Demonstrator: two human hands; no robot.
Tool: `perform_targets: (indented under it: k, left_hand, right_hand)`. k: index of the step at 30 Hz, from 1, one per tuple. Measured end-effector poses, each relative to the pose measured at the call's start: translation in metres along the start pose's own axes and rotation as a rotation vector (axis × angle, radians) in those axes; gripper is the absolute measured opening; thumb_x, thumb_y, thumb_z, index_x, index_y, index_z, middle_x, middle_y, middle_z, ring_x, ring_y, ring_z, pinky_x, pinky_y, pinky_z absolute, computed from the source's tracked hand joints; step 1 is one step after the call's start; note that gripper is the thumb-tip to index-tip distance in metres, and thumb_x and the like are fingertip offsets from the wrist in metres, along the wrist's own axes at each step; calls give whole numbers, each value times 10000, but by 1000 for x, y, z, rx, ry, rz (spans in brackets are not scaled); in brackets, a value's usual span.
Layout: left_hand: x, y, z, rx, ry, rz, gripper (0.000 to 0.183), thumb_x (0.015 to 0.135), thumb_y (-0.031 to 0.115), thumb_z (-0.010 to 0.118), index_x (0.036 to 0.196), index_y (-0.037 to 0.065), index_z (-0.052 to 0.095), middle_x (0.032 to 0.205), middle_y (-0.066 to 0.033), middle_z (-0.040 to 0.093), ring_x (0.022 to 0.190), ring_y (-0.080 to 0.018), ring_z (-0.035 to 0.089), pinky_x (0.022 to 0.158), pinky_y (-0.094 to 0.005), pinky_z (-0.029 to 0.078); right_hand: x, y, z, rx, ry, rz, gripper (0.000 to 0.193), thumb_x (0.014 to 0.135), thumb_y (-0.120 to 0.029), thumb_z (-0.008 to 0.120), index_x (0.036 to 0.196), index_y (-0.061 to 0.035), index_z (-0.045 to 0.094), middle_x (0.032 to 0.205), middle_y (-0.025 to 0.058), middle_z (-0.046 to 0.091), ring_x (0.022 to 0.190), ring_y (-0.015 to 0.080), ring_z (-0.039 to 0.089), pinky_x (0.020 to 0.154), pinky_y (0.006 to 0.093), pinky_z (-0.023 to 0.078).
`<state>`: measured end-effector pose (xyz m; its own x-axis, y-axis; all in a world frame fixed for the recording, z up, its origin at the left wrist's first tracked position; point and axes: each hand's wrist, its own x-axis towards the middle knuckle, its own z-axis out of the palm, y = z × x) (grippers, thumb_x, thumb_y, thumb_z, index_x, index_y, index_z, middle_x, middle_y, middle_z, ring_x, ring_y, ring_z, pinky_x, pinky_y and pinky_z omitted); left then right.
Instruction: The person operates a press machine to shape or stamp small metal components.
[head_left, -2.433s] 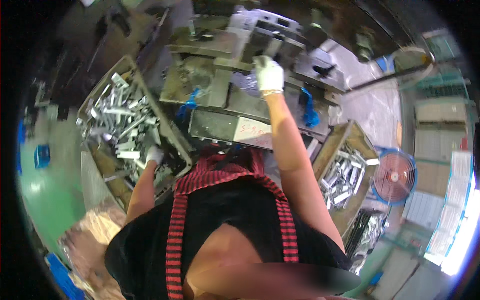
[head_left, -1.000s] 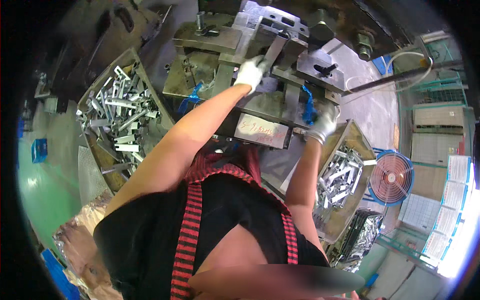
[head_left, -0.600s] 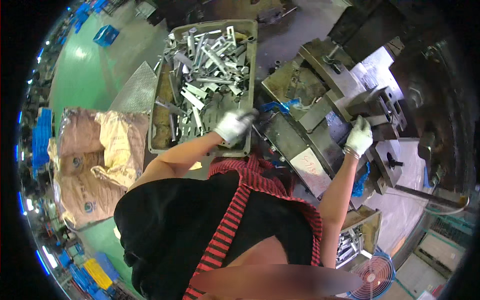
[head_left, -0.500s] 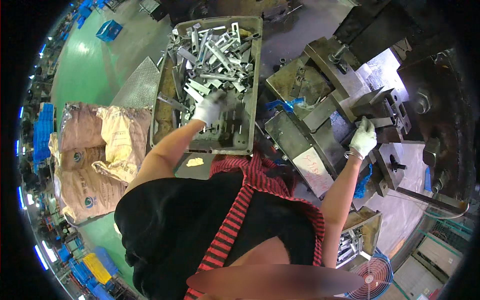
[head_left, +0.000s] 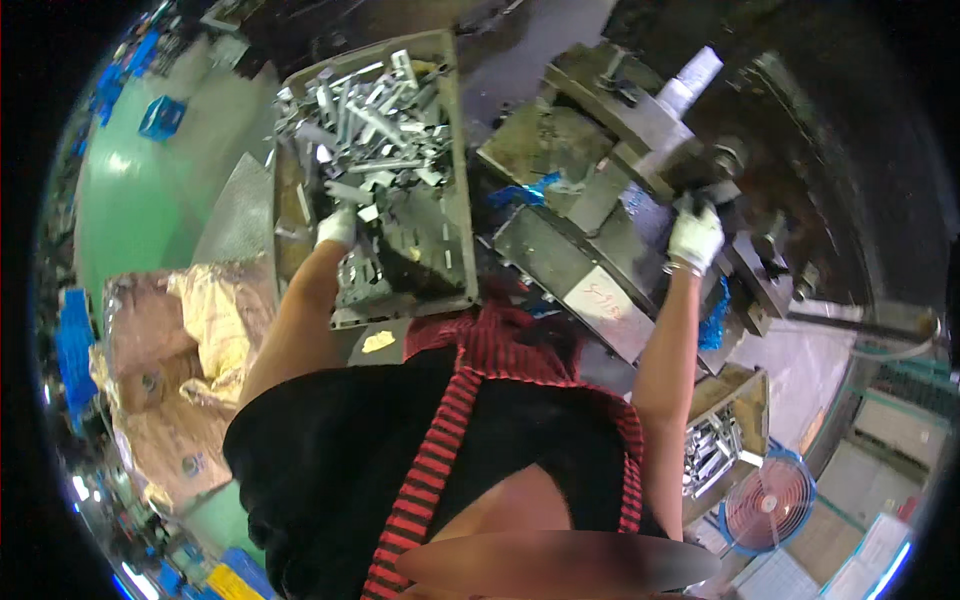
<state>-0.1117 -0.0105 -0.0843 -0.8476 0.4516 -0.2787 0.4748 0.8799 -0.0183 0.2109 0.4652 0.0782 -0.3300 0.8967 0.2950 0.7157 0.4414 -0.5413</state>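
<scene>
My left hand [head_left: 337, 229], in a white glove, is down in the left part of a grey tray [head_left: 462, 220]. It is among loose silvery metal channel pieces [head_left: 375, 125], with one piece [head_left: 347, 191] right beyond its fingertips. Blur hides whether its fingers grip that piece. My right hand [head_left: 697, 238], also white-gloved and with a bracelet at the wrist, is at the steel die [head_left: 640, 150] on the right. Its fingers are curled at the dark die edge, and what lies in them is hidden.
A crate of brown sacks [head_left: 160, 370] stands at the left. A smaller bin [head_left: 757, 400] with metal pieces sits at lower right, by a round fan [head_left: 768, 503]. Blue rags [head_left: 525, 192] and a marked plate [head_left: 605, 305] lie on the die. A rod juts out at right.
The whole view has shifted. My left hand has moved to the tray's left side, nearer the pieces. The right hand is still at the die; the metal piece by its fingers no longer shows.
</scene>
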Motion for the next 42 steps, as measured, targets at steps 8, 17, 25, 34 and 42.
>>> perform_targets:
  k: [8,17,25,34,42]
  left_hand:
    - [-32,30,-58,-779,18,-35,386,808,375,600,1008,46,566,804,-133,639,700,-267,626,624,-353,489]
    - [-68,231,-201,-1269,-528,395,346,875,253,539,1127,24,479,888,-60,647,619,-95,593,389,-214,384]
    - [-77,439,-209,-1011,-38,929,426,825,331,581,1100,6,588,818,-142,650,642,-222,619,609,-329,481]
    - [-62,487,-145,-1211,20,758,430,840,311,569,1160,25,558,1034,-188,625,944,-296,605,820,-343,452]
    - [-71,304,-103,-1267,-32,645,362,850,186,580,1183,52,534,1082,-110,622,930,-201,603,826,-322,468]
  right_hand:
    - [-4,39,29,604,212,405,307,771,-175,632,1010,16,609,958,151,655,876,222,616,832,320,454]
    - [-12,-6,-30,376,-233,341,417,733,-343,715,943,13,652,812,114,674,708,168,630,673,295,476]
    - [-79,138,-112,810,583,452,417,898,-402,387,1140,-101,542,1059,58,601,963,265,575,775,369,482]
    - [-91,96,-70,808,282,482,243,831,-230,603,923,-12,658,811,66,668,730,179,610,674,308,482]
    - [3,-7,-19,-112,-104,-16,390,826,-406,537,954,-61,666,999,162,637,942,313,596,831,379,459]
